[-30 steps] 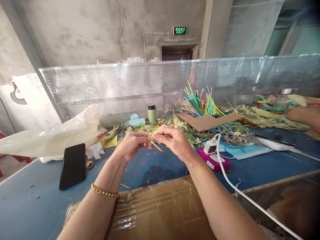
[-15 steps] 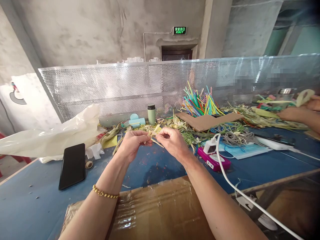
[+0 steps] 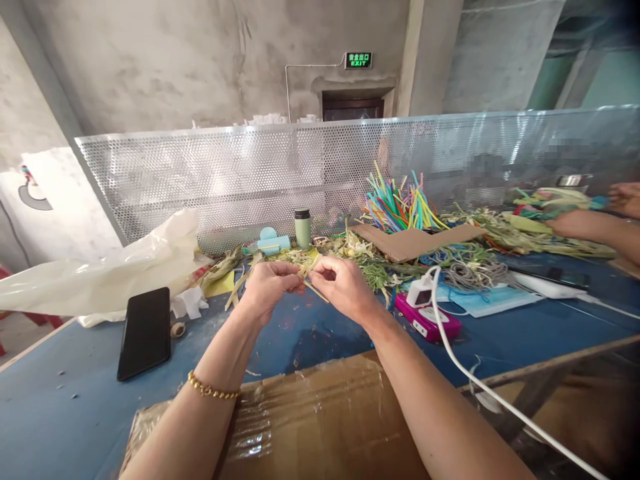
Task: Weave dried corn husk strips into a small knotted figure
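Over the blue table, my left hand [image 3: 270,288] and my right hand [image 3: 346,287] are close together, thumbs and fingertips pinched. Between them is a small pale yellow plant strip [image 3: 309,265], husk-like, gripped by both hands. A thin straw-coloured stalk [image 3: 317,292] sticks out below the fingertips towards the right hand. The fingers cover most of the piece, so its full shape is hidden. Just beyond the hands lies a heap of dried plant strips and leaves [image 3: 375,261]. A taped cardboard box [image 3: 320,420] is beneath my forearms.
A black phone [image 3: 145,333] lies at left beside a pale plastic sheet [image 3: 125,273]. A green tumbler [image 3: 303,230] stands behind. To the right are colourful pipe cleaners [image 3: 400,207], a purple power strip [image 3: 430,319] with a white cable, a blue mask [image 3: 490,300] and a co-worker's hands [image 3: 580,230].
My hands stay in nearly the same place, the right fingers shifting slightly on the strip. At far right, the co-worker's hands have moved apart and the pale loop has lowered.
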Available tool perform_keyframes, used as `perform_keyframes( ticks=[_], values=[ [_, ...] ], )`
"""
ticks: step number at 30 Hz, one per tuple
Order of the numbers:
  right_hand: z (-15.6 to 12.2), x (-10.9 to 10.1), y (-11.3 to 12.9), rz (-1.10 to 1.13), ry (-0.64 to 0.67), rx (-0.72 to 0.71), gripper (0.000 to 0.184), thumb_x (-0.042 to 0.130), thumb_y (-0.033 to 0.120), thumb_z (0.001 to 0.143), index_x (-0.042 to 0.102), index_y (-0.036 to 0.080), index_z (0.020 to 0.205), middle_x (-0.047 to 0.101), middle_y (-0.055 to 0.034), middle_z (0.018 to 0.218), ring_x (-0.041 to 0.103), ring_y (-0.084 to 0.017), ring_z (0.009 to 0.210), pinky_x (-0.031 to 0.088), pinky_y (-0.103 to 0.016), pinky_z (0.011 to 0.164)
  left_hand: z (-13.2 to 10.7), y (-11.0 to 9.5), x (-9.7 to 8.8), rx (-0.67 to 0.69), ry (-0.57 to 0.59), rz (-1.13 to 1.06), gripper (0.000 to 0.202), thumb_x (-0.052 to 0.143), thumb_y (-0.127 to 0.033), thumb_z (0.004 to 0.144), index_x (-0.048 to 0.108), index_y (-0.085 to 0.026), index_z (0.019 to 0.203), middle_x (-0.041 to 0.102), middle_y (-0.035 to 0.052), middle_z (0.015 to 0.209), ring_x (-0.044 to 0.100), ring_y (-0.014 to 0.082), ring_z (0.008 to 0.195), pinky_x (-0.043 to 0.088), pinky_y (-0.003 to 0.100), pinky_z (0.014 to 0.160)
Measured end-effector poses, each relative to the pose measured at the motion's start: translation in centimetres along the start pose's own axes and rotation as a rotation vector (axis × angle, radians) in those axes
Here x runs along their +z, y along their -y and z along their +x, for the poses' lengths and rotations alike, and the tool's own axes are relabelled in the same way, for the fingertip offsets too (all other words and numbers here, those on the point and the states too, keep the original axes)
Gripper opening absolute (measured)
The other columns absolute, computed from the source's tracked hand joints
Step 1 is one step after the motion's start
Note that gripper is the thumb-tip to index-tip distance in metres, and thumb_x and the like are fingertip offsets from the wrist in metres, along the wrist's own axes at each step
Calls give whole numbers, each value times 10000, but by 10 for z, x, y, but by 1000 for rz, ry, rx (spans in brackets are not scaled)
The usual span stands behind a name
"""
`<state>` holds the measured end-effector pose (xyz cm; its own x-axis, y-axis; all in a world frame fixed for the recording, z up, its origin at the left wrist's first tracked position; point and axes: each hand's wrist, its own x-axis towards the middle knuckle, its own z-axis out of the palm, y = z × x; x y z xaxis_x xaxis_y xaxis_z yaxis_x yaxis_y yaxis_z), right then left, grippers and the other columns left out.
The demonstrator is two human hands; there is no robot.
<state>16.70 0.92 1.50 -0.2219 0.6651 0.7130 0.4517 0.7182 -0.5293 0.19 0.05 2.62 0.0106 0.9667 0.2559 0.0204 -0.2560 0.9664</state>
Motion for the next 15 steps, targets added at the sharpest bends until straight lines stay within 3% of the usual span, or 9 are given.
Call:
perform_keyframes(
  ticks=[6,15],
  values=[
    [0,-1,-4,-173,56,-121,272,640,141,892,538,183,644,536,13,657,463,-132,643,310,-270,625,-1,-2,-1,58,-14,62,31,704,-158,596,727,-139,587,663,35,526,564,135,537,444,289,608],
    [0,-3,-2,-121,30,-127,234,663,178,912,613,179,683,593,1,685,519,-133,671,367,-270,660,-4,-4,-1,29,64,68,35,700,-158,586,709,-147,554,665,45,541,565,142,562,446,286,623]
  ],
)
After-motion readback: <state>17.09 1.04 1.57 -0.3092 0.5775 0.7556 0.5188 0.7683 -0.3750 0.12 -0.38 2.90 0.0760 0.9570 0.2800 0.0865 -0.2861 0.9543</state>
